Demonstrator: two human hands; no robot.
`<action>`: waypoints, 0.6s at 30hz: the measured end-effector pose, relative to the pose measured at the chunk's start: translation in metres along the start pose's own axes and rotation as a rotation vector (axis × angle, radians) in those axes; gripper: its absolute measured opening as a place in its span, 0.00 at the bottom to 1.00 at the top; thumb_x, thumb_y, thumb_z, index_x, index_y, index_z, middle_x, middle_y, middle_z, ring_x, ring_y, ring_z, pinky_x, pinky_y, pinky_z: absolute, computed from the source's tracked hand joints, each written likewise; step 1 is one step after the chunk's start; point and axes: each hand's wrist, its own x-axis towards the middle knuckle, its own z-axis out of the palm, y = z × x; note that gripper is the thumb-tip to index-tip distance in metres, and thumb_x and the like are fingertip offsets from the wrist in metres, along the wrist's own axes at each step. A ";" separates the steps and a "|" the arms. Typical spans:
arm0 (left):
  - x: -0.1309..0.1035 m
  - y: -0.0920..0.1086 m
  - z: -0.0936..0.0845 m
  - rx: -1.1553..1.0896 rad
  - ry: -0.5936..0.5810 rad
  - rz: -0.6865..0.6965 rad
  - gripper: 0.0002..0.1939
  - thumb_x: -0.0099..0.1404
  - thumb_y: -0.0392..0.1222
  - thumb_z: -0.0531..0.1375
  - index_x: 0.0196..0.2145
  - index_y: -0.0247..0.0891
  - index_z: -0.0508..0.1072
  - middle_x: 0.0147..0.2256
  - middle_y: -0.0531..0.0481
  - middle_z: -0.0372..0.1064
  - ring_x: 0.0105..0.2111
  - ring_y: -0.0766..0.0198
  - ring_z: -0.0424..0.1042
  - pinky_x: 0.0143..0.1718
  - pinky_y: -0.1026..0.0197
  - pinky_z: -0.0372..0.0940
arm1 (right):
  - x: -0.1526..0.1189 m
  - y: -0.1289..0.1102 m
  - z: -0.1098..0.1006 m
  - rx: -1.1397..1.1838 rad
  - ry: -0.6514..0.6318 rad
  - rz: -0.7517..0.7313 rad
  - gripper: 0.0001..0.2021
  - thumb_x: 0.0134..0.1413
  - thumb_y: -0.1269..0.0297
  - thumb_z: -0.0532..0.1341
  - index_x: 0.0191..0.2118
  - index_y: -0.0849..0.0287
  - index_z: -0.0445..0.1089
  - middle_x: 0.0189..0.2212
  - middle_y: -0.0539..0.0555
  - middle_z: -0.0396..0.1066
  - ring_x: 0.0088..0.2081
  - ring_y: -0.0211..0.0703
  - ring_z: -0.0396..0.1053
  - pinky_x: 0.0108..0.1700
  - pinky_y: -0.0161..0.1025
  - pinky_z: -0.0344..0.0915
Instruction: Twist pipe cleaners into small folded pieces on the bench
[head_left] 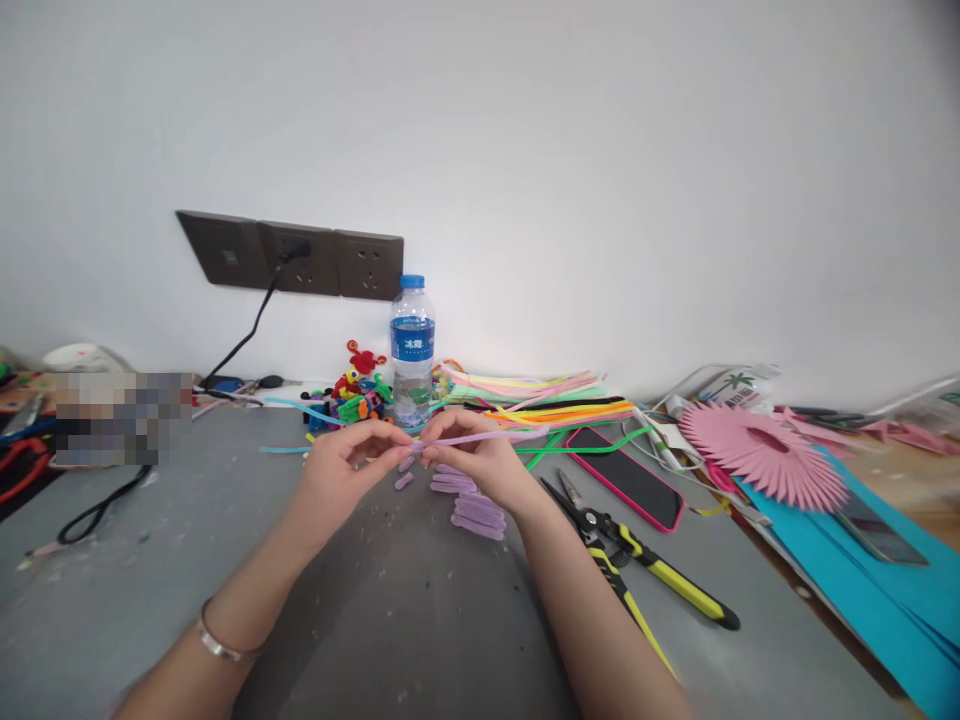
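A light purple fuzzy stem [491, 437] is pinched between both hands above the grey table. My left hand [346, 478] holds its left end between thumb and fingertips. Close against it, my right hand [476, 455] grips the same stem, whose free length extends to the right over that hand. Several folded purple pieces [478, 514] lie in a stack just below my right hand, partly hidden by it. A small purple piece [404, 481] rests on the table beneath the fingertips.
Behind the hands stand a water bottle [412, 350] and small colourful figures [360, 395]. Coloured stems [570, 408] lie at the back. To the right are a pink-edged phone [626, 478], yellow-black pliers [660, 575], a pink pleated paper [765, 455] and blue sheets [862, 590].
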 end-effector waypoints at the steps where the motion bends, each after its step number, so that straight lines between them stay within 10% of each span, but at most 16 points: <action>1: 0.000 0.000 0.000 -0.015 -0.006 -0.006 0.08 0.57 0.45 0.65 0.30 0.37 0.78 0.30 0.48 0.78 0.30 0.61 0.76 0.34 0.62 0.72 | 0.000 0.000 -0.001 0.003 -0.009 -0.014 0.08 0.50 0.61 0.68 0.33 0.59 0.71 0.28 0.50 0.73 0.31 0.39 0.71 0.35 0.36 0.67; 18: -0.004 0.009 -0.002 -0.089 -0.135 -0.057 0.06 0.55 0.43 0.66 0.27 0.37 0.79 0.23 0.50 0.75 0.25 0.64 0.72 0.28 0.64 0.68 | -0.004 -0.008 -0.007 0.023 -0.183 -0.033 0.07 0.51 0.61 0.67 0.31 0.58 0.73 0.29 0.51 0.69 0.32 0.38 0.67 0.36 0.36 0.64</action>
